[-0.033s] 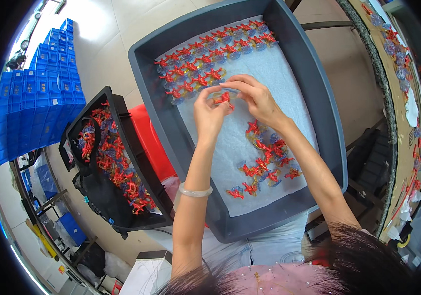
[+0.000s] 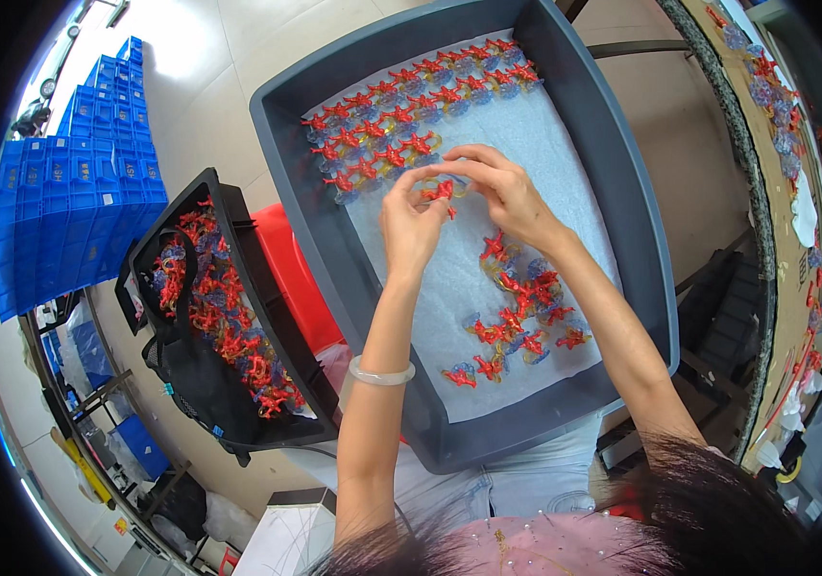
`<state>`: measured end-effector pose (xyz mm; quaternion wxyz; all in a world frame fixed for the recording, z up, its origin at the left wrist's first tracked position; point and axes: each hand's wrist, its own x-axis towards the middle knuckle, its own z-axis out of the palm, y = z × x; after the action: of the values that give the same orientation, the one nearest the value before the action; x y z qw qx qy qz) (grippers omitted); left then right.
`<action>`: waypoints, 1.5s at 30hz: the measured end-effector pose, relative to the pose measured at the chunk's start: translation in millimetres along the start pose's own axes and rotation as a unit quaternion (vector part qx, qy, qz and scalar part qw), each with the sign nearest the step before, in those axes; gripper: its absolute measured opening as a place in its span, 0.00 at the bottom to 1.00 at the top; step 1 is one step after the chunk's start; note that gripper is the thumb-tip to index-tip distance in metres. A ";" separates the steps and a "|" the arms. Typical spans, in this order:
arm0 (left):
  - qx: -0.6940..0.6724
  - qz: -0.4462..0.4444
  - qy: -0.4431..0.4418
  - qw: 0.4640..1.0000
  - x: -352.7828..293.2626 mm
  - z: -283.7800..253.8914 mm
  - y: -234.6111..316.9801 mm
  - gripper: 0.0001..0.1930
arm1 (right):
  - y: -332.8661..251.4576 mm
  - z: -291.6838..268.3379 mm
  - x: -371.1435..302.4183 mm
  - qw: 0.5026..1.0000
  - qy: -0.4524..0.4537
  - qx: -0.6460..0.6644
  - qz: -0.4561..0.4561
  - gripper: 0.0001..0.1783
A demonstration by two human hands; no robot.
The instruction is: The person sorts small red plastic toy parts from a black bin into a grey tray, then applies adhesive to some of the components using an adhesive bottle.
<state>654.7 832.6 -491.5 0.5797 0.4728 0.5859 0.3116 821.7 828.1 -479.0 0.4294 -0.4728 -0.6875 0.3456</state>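
Observation:
A small figure of red, yellow and clear plastic (image 2: 444, 190) is held up over the paper between my two hands. My left hand (image 2: 409, 226) pinches it with thumb and forefinger. My right hand (image 2: 515, 200) is closed on its other side, fingertips meeting those of the left; the exact grip is partly hidden. Just beyond my fingers, rows of similar red and bluish figures (image 2: 390, 113) lie on white paper (image 2: 565, 182) in a grey tray (image 2: 627, 163). Nearer to me a loose heap of the same figures (image 2: 521, 302) lies in the tray.
Left of the tray stands a black crate (image 2: 277, 331) full of such figures, a black bag (image 2: 190, 374) hanging over its side. A red stool (image 2: 286, 269) sits between them. Blue bins (image 2: 84, 192) are stacked far left. A workbench edge (image 2: 752, 221) runs along the right.
The held figure has turned a little between my fingers, and my left hand has shifted slightly to the right. Everything else stays in place.

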 end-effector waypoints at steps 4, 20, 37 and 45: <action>0.053 0.034 0.018 0.998 -0.6 7.1 1.9 0.21 | 15.9 -22.9 -7.6 0.995 -0.094 0.007 0.012 0.20; 0.004 0.066 0.130 0.989 -4.9 -2.7 -4.8 0.19 | 30.0 2.1 -9.2 0.997 0.038 -0.069 -0.019 0.08; 0.319 0.048 -0.165 0.932 -98.9 33.7 -9.8 0.23 | 74.7 9.2 20.7 0.987 0.124 -0.056 0.081 0.08; 0.341 0.014 -0.056 0.938 -79.1 32.2 -24.9 0.22 | -2.4 -40.3 -51.6 0.962 -0.126 -0.122 0.209 0.12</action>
<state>671.8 745.4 -488.2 0.4110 0.6670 0.6171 0.0737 867.3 781.3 -474.7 0.1964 -0.6072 -0.6590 0.3982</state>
